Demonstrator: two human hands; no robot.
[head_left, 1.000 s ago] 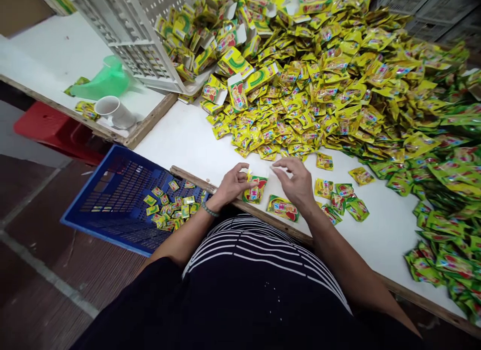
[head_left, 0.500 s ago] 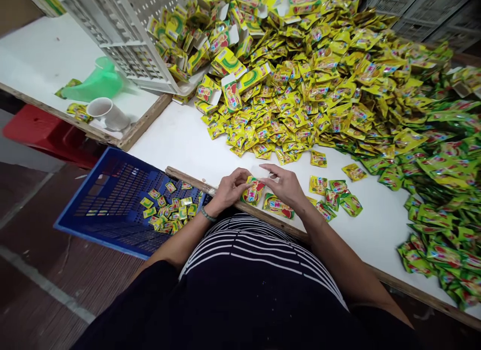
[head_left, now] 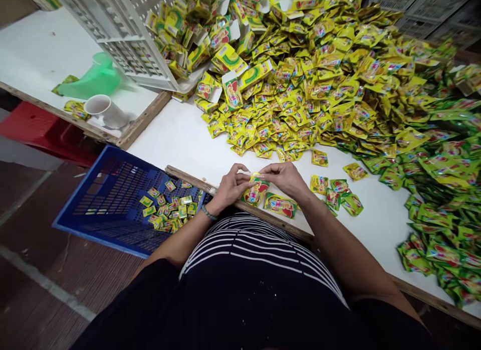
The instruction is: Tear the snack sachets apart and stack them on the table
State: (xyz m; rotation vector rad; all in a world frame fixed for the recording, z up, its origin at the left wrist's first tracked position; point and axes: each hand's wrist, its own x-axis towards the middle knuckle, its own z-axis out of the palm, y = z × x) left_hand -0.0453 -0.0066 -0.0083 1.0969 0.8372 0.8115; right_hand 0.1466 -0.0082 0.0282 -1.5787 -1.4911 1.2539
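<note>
My left hand grips a small yellow-green carton at the near edge of the white table. My right hand meets it from the right, fingers pinched on the carton's top flap. A yellow sachet lies flat just right of the carton, under my right wrist. A few loose green and yellow sachets rest a little farther right. A large heap of yellow sachets and open cartons covers the table beyond my hands.
A blue crate holding several small filled cartons sits on the floor at my left. A tipped white crate spills cartons at the back left. A white cup and green scoop lie on a side table. Green sachets pile at right.
My right hand drew in from above the table to the carton top, and both hands now pinch it together. The view shifted slightly.
</note>
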